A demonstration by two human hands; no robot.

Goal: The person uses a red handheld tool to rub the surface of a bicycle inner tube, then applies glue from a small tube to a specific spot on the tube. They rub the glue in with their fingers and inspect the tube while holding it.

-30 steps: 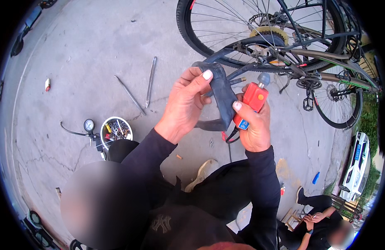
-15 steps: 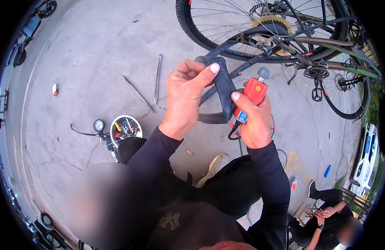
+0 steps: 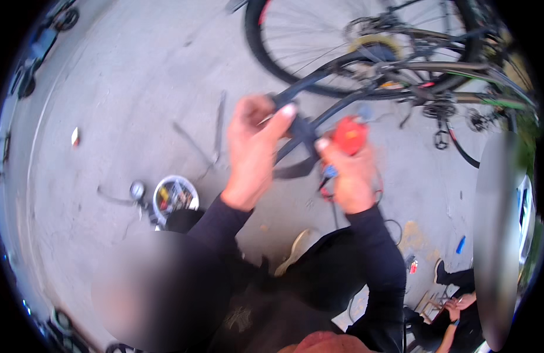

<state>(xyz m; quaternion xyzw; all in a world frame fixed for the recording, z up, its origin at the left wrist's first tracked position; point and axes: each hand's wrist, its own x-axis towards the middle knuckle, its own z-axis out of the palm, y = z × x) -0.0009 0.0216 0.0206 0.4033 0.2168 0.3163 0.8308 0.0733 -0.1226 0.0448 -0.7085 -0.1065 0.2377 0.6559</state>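
In the blurred view, my left hand (image 3: 251, 156) is closed on a folded black rubber tube (image 3: 302, 129), thumb near its upper part. My right hand (image 3: 349, 179) grips a red handheld tool (image 3: 349, 134) with a grey-blue tip and a cord; its thumb lies against the tube's right side. The tube runs up over the rear part of a bicycle (image 3: 375, 70) lying beyond both hands; where it is attached I cannot tell. Two metal levers (image 3: 220, 126) lie on the concrete left of my hands.
A white tub of small tools (image 3: 157, 203) and a gauge with hose (image 3: 137, 190) stand at lower left. A seated person's hands (image 3: 454, 306) show at lower right, near a blue object (image 3: 461, 245). Scooters (image 3: 42, 41) line the left edge; a smeared grey band covers the right side.
Both hands, still holding tube and red tool, have shifted slightly down and left in the picture since half a second ago. The view has blurred with motion.
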